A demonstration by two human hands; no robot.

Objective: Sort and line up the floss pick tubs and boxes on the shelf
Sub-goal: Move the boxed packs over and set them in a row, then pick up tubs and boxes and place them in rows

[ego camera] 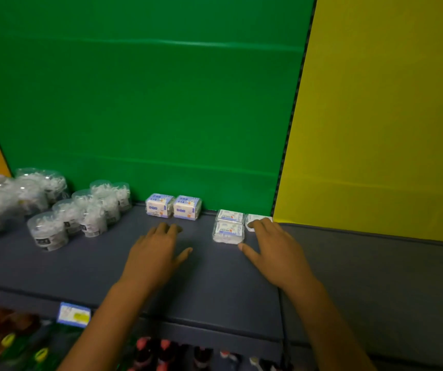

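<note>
Green backing panel (145, 103) rises behind a dark grey shelf (81, 263), with a yellow panel (375, 116) closing off its right end. Taking the pair of blue-and-white floss pick boxes (173, 207) that stand side by side against the green panel as the landmark: to their left stands a loose cluster of clear round floss pick tubs (81, 212), several deep, running out to the picture's left edge, where they blur. To the right of the pair, apart from it, two flat clear-lidded packs (228, 227) lie one behind the other, and just beside those, nearer the yellow panel, lies another flat pack (255, 219), partly covered. The left hand (158, 253) is in front of the boxes, palm down over the shelf, fingers relaxed and spread, holding nothing. The right hand (273, 247) is spread wide, its fingertips on the partly covered pack and its thumb reaching toward the front corner of the nearer flat pack. Below the shelf's front edge hangs a price label (73, 314), and under it are bottles (161, 352) on a lower level.
</note>
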